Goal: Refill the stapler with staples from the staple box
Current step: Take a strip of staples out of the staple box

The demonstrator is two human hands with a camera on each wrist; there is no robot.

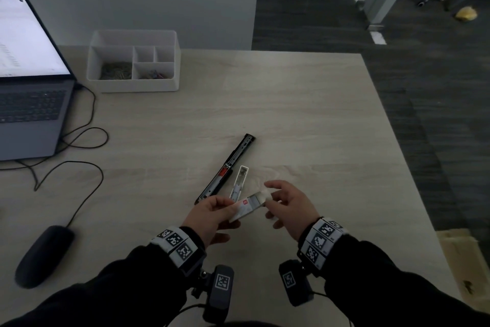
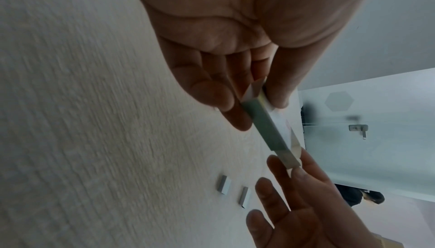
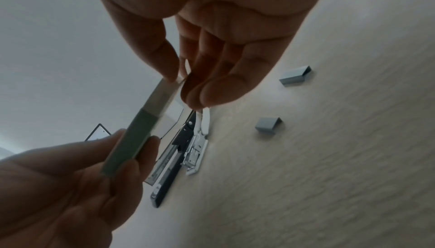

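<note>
Left hand [image 1: 212,216] pinches staple box [image 1: 248,206] above table [image 1: 305,114]; right hand [image 1: 287,204] pinches its inner tray end, probably. Stapler [image 1: 228,167] lies open just beyond.

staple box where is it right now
The staple box is held above the table's near edge in the head view, between the left hand and right hand, just nearer than the opened stapler.

stapler [image 1: 225,170] on table [image 1: 291,114] centre | organizer [image 1: 134,61] behind-left | laptop [image 1: 29,82] far left | mouse [image 1: 43,255] front-left
</note>
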